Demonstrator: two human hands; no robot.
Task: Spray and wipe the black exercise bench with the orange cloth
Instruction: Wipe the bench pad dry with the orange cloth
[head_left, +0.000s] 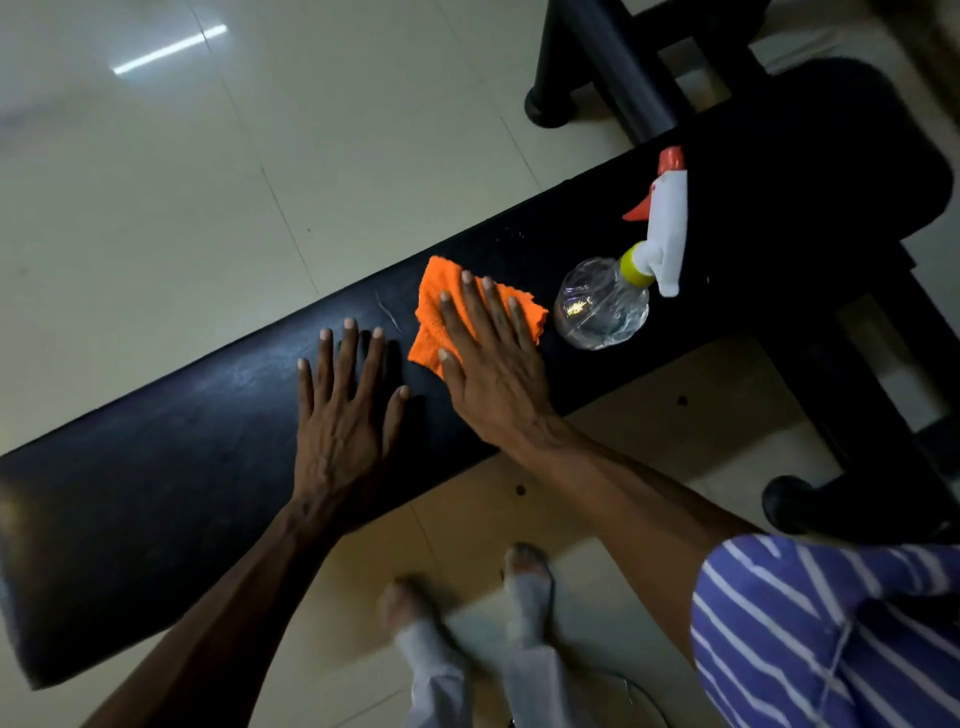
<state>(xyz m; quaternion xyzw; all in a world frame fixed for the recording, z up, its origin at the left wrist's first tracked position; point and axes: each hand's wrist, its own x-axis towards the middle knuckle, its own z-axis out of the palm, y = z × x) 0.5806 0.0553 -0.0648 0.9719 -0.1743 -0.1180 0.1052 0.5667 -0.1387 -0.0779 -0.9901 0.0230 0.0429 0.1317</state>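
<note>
Spray bottle lies just beside orange cloth — on bench.

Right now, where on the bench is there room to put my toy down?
The bare stretch of black bench left of the left hand is free. The middle is crowded: the right hand presses the orange cloth, with the spray bottle lying just beyond.

Cloth on bench between left hand and bottle (right hand atop cloth)
</note>
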